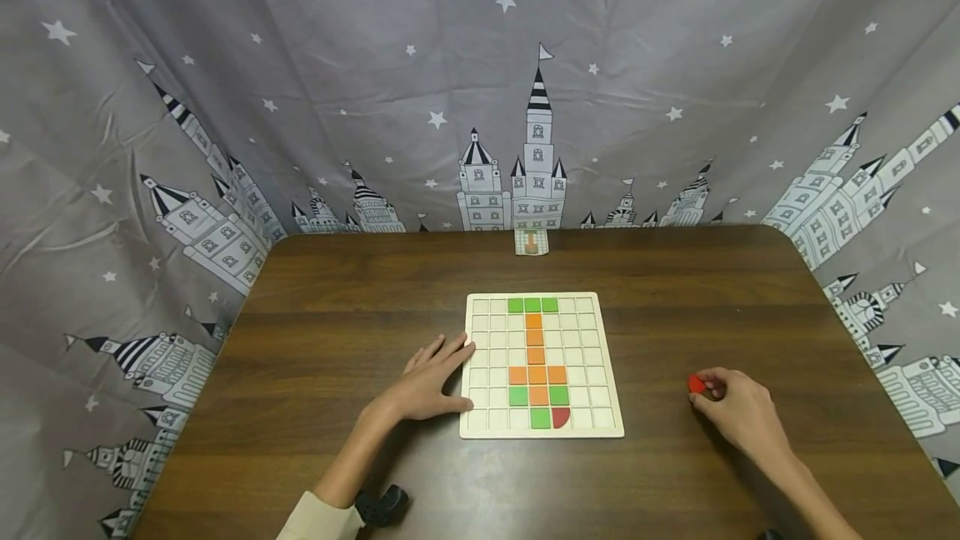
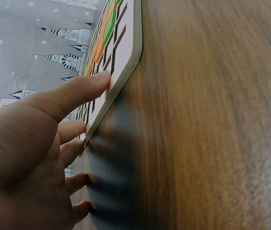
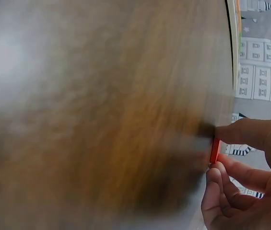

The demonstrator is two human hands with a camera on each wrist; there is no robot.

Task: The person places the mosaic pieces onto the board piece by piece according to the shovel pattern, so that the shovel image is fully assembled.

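Note:
A white square grid board (image 1: 480,427) lies on the table with several green and orange square tiles in its cells. One dark red quarter-round tile (image 1: 560,417) sits in the row nearest me. My left hand (image 1: 427,382) rests at the board's left edge, thumb and fingertips touching the rim; in the left wrist view the thumb (image 2: 85,91) lies on that rim. Out to the right of the board, my right hand (image 1: 742,411) pinches a small red tile (image 1: 697,384) between thumb and fingers. The right wrist view shows this red tile (image 3: 215,150) edge-on; its full outline is hidden.
A small card (image 1: 531,242) with a printed grid pattern stands at the table's back edge, against a grey curtain (image 1: 420,90) with castles and stars. The brown wooden table (image 1: 337,298) extends around the board. A black strap (image 1: 381,507) is on my left wrist.

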